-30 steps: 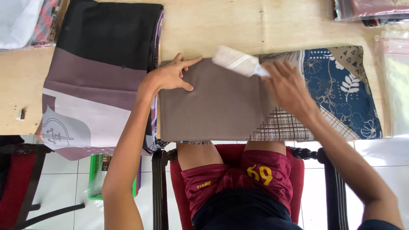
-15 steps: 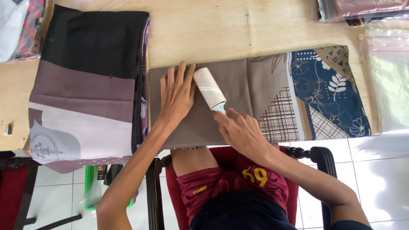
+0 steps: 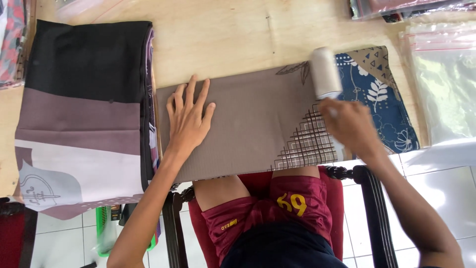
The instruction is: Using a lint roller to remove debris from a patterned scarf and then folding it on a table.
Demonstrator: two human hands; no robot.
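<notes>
The person sat close against the near edge of the wooden surface (image 3: pixel 238 34), knees in dark red shorts (image 3: pixel 277 208) under the overhanging cloth. On that edge lay the folded fabric (image 3: pixel 258 124), taupe over most of its length and running to a blue leaf print toward the right end. The left hand (image 3: pixel 187 121) rested open and flat on the taupe part near its left end, fingers spread, pinning it down without gripping anything. The right hand (image 3: pixel 349 124) was clenched round the handle of a white lint roller (image 3: pixel 325 72), whose drum lay on the cloth just where taupe met blue, toward the far edge of the fold.

I judged the rolling to be mid-stroke, with the blue end seemingly left to cover. The next pass seemed to call for steady downward pressure and the flat hand keeping the fold from creeping.

Left of it sat a stack of folded cloths (image 3: pixel 84 114), black, mauve and white. Clear plastic bags (image 3: pixel 441 84) lay at the far right corner.
</notes>
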